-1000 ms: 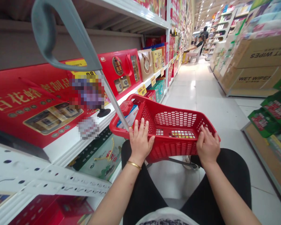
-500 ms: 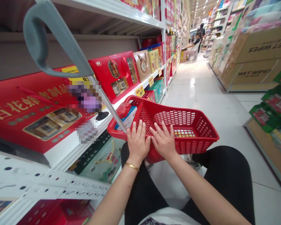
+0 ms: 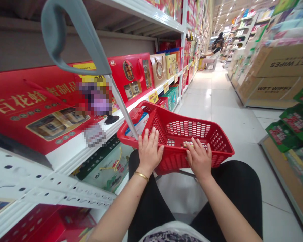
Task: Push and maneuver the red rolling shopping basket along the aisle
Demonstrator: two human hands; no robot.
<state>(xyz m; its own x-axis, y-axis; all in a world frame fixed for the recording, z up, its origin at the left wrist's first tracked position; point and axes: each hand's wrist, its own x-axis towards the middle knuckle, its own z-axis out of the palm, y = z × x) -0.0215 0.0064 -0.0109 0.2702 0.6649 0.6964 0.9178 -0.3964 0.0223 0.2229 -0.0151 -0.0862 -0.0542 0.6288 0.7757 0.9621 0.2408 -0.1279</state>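
Observation:
A red plastic shopping basket [image 3: 171, 163] with holes in its walls stands in front of my knees. Its grey pull handle [image 3: 91, 37] rises on a metal rod [image 3: 125, 111] toward the upper left. My left hand [image 3: 149, 153], with a gold bangle [image 3: 141, 175] at the wrist, lies open over the near rim beside the rod's foot. Farther right along the same rim rests my right hand [image 3: 199, 159], its fingers stretched out over the edge. A blue and white box [image 3: 139, 126] sits in the basket's small left compartment.
At left is a white shelf [image 3: 65, 156] with red gift boxes [image 3: 37, 111] and a pixelated item [image 3: 97, 99]. Cartons of wet wipes [image 3: 272, 89] and green packs [image 3: 280, 132] stand at right. A seated person [image 3: 215, 50] is farther down the tiled aisle.
My right hand has slid right along the basket's near rim, away from my left hand. My left hand stays at about the same place. The view has shifted slightly.

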